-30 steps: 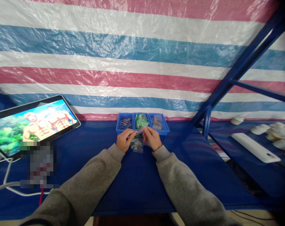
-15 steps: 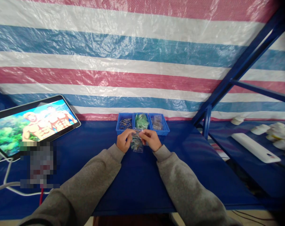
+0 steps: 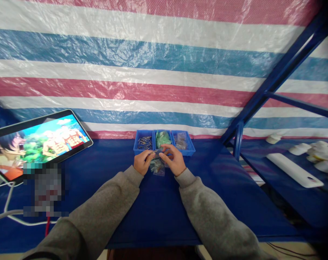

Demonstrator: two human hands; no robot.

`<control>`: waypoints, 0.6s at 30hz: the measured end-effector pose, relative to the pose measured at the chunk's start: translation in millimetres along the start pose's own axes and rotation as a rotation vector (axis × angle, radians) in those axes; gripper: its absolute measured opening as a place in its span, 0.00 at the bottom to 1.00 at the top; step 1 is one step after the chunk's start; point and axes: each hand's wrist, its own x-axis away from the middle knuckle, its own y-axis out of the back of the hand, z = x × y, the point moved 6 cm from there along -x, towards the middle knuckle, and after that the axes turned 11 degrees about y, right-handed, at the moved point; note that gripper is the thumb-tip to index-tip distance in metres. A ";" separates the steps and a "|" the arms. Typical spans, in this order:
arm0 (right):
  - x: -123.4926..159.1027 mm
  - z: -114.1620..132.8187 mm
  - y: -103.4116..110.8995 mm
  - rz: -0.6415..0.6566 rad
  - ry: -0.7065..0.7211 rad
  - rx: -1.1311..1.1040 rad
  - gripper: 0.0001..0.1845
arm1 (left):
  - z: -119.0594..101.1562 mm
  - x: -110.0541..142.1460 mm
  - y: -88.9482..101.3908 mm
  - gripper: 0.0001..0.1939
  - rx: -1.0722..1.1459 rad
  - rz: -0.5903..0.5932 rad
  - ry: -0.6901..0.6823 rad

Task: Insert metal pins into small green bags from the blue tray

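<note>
A small clear plastic bag (image 3: 158, 169) with small metal and greenish pieces in it hangs between my hands, just in front of the blue bins. My left hand (image 3: 142, 161) pinches its upper left edge. At the upper right edge, the thumb and fingers of my right hand (image 3: 174, 160) are closed on the bag. Behind them stand three blue bins side by side: the left bin (image 3: 136, 146) has screws (image 3: 145, 142), the middle one holds green packets (image 3: 163, 138), and the right one has clear bags (image 3: 180, 140).
To the left a tablet (image 3: 41, 144) leans, with white cables (image 3: 10, 202) beside it. A blue metal frame (image 3: 261, 94) rises at the right. Beyond it are a long white piece (image 3: 294, 169) and several white rolls (image 3: 321, 151). Striped sheeting (image 3: 153, 86) backs the blue table (image 3: 158, 216).
My right hand has shifted slightly up and left along the bag's top, its fingers lifted more. My left hand stays nearly still. The tablet's picture has changed.
</note>
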 end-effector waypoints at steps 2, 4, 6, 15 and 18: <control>0.4 -3.2 -3.7 0.035 -0.003 -0.003 0.17 | 0.5 0.9 -2.4 0.11 -0.013 0.041 0.020; 1.1 -9.9 -7.9 0.069 -0.038 -0.046 0.15 | 0.9 1.7 -3.9 0.12 -0.023 0.056 0.019; 1.6 -16.4 -10.4 0.079 -0.085 -0.114 0.15 | 2.5 2.4 -3.9 0.10 0.005 0.038 0.023; -1.2 -26.0 -8.5 0.050 -0.222 -0.343 0.18 | -3.6 1.1 1.1 0.09 0.049 -0.034 -0.110; -0.3 -27.7 -11.3 0.086 -0.240 -0.350 0.20 | -6.2 0.1 3.6 0.08 0.020 -0.065 -0.140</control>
